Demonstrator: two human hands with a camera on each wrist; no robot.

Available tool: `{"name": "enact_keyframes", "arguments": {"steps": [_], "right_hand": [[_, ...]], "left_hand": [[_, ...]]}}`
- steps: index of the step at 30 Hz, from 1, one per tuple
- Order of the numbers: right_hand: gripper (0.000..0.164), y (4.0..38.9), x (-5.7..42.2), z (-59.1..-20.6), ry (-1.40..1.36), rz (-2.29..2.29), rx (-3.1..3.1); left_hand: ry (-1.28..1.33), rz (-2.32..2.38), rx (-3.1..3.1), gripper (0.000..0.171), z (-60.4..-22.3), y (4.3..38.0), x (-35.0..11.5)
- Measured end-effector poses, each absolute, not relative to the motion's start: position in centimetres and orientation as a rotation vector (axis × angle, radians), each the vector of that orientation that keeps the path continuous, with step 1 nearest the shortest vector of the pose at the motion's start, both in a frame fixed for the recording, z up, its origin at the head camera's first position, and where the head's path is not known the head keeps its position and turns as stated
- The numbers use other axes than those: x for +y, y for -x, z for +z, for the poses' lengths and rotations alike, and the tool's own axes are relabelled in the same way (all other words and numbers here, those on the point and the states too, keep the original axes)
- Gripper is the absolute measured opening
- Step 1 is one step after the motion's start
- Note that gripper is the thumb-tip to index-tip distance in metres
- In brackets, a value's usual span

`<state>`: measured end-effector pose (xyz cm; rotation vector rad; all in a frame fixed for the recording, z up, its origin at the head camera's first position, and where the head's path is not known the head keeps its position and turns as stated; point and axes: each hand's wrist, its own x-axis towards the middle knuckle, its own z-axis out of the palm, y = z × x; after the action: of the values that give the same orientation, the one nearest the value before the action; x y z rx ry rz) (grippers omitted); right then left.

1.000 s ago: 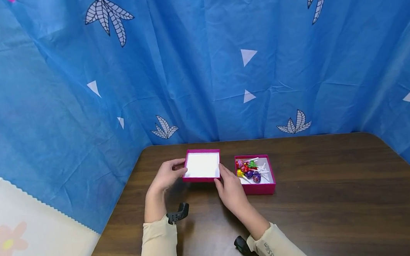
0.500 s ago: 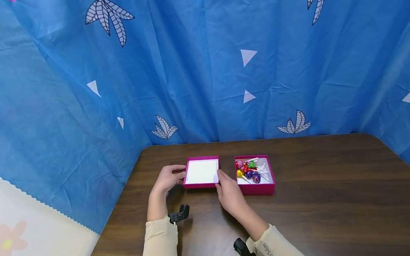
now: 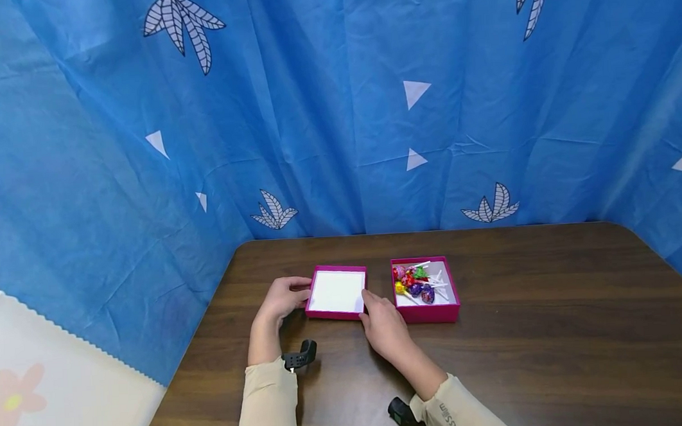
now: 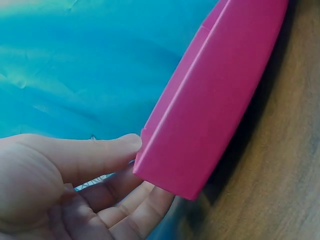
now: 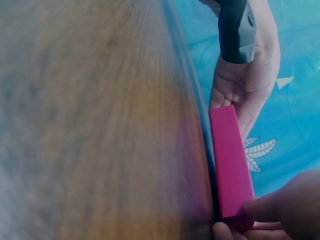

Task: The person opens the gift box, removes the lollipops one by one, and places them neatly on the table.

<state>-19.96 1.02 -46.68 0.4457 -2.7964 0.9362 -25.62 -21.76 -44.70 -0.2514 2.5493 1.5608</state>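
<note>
A shallow magenta box lid (image 3: 337, 291), its white inside facing up, is between both hands low over the table. My left hand (image 3: 279, 300) holds its left side; in the left wrist view the thumb (image 4: 117, 151) lies on the rim with the other fingers beneath. At the near right corner my right hand (image 3: 385, 325) pinches the lid, thumb and fingers on the magenta side (image 5: 231, 165) in the right wrist view. Whether the lid touches the table cannot be told. Just right of it stands a magenta box (image 3: 428, 314) with several wrapped lollipops (image 3: 416, 289) inside.
The dark wooden table (image 3: 555, 330) extends far to the right of the box. A blue curtain (image 3: 335, 110) with leaf prints hangs behind its back edge. A pale flowered cloth (image 3: 48, 376) hangs at the left.
The lid has come down toward the person and lower over the table, with both hands holding it throughout. The box of lollipops has stayed in place.
</note>
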Motion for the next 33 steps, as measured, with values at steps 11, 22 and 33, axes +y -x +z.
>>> {"name": "enact_keyframes", "arguments": {"steps": [11, 22, 33], "right_hand": [[0.044, 19.97, 0.81, -46.85, -0.414, 0.906, -2.810], [0.044, 19.84, 0.78, -46.78, -0.380, 0.905, -2.825], [0.049, 19.60, 0.52, -46.44, -0.398, 0.874, -2.861]], "left_hand": [[0.268, 1.583, 2.538, 0.032, -45.41, 25.70, -21.95], [0.288, 1.606, 2.518, 0.032, -45.52, 25.80, -21.88], [0.308, 1.587, 2.574, 0.036, -44.89, 25.66, -21.63]]}}
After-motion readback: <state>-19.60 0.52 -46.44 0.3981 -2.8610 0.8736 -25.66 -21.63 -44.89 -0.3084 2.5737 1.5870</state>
